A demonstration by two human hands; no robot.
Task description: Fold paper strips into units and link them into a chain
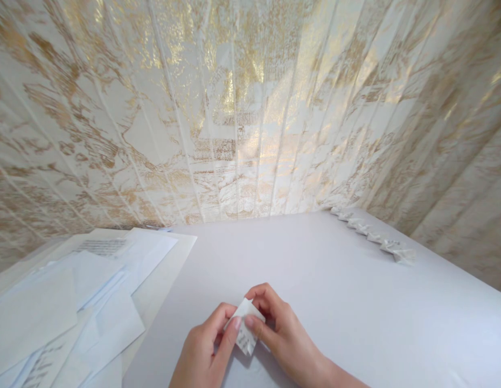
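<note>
Between my two hands is a small folded piece of white paper point(246, 338) with dark printed marks on its lower part. One of its corners points toward me, just above the white tabletop point(275, 253). My left hand point(212, 340) pinches its left edge, thumb on top and the forefinger at the side. On the other edge, my right hand point(280, 328) grips it with the thumb across its face and the fingers curled behind. The underside of the paper and some fingertips are hidden.
Loose white sheets point(101, 291), some printed, lie in an overlapping pile at the left. Several small folded paper pieces point(371, 235) form a row along the right back edge. A white and gold patterned curtain point(234, 118) hangs behind the table.
</note>
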